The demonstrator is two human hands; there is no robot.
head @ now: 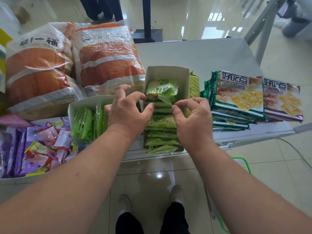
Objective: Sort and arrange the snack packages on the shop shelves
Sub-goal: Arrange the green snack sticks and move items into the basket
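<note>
Now: left hand [128, 110] curled, fingertips pinching a green packet [160, 92] in the box [166, 71] | right hand [190, 114] pinching the same row just beside | packets likely light, soft, slippery film; take by sealed edges, not middles.

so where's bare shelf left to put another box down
Bare white shelf lies behind the open box of green packets, between the orange wrapped bundles and the shelf's far right edge, above the green-edged cracker packs. The front row is crowded, boxes and packs nearly side by side, both hands working there.
</note>
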